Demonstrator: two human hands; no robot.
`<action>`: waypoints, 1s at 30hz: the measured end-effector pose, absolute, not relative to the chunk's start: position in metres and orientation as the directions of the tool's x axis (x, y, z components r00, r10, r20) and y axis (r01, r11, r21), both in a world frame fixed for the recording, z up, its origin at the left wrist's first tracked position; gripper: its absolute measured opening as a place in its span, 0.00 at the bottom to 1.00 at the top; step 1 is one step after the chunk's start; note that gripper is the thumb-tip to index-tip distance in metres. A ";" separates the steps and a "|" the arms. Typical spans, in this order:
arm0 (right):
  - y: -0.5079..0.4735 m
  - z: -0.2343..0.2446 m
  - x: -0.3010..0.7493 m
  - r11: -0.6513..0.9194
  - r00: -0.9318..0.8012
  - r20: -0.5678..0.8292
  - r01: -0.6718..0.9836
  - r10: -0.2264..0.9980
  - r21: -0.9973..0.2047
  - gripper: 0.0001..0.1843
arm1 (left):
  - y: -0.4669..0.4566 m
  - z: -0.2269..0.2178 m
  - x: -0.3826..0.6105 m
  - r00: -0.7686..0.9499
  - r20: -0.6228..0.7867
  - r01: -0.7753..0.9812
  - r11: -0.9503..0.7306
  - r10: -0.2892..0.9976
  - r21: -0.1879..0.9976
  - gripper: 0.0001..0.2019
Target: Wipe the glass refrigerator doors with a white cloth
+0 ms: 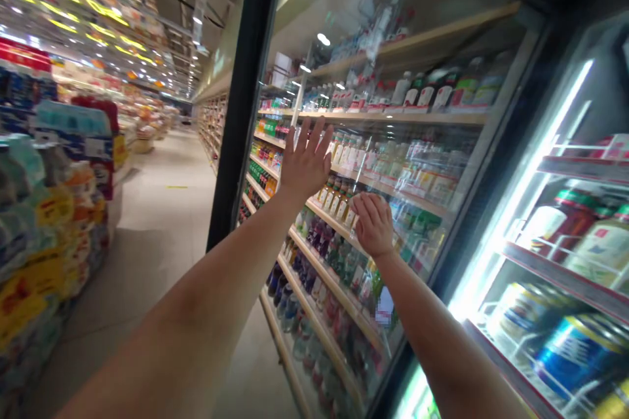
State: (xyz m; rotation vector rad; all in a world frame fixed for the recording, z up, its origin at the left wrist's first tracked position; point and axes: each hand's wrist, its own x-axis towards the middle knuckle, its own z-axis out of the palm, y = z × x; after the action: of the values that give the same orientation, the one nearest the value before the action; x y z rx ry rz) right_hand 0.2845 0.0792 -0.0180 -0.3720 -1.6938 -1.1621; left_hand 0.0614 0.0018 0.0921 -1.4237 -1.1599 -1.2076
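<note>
My left hand (305, 160) is spread with its fingers apart, its palm turned to the glass of a swung-out fridge door (240, 98). Lower and to the right, my right hand (374, 222) is near the same glass, fingers bent and pressed together. A small pale patch shows at its fingertips, but I cannot make out whether it is a held thing. Whether either palm touches the glass is hard to tell. Through the pane show wooden-edged shelves (344, 301) with rows of bottled drinks (339, 200).
Right of the door, the lit fridge interior holds bottles (555, 226) and blue cans (582, 350) on wire-fronted shelves. A pale aisle floor (162, 203) runs away on the left. Stacked packs of bottled drinks (49, 190), blurred, line its far side.
</note>
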 end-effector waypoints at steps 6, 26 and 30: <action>0.080 0.019 0.294 0.540 -0.531 0.815 0.626 -0.233 0.563 0.25 | -0.001 0.087 0.062 0.073 0.991 0.986 -0.156 0.109 -0.056 0.30; 0.082 0.058 0.261 0.664 0.011 0.967 0.729 -0.254 0.166 0.29 | -0.008 0.087 0.067 0.069 0.993 0.986 -0.157 0.099 -0.053 0.29; 0.075 0.052 0.263 0.595 -0.401 0.886 0.662 -0.232 0.456 0.28 | -0.011 0.088 0.069 0.062 0.991 0.985 -0.169 0.120 -0.041 0.29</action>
State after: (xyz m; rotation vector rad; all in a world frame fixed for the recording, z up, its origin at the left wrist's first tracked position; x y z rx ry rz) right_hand 0.2633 0.0748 0.0518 -0.3557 -1.7249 -1.0148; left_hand 0.0689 -0.0114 0.0875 -1.4500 -1.1785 -1.2295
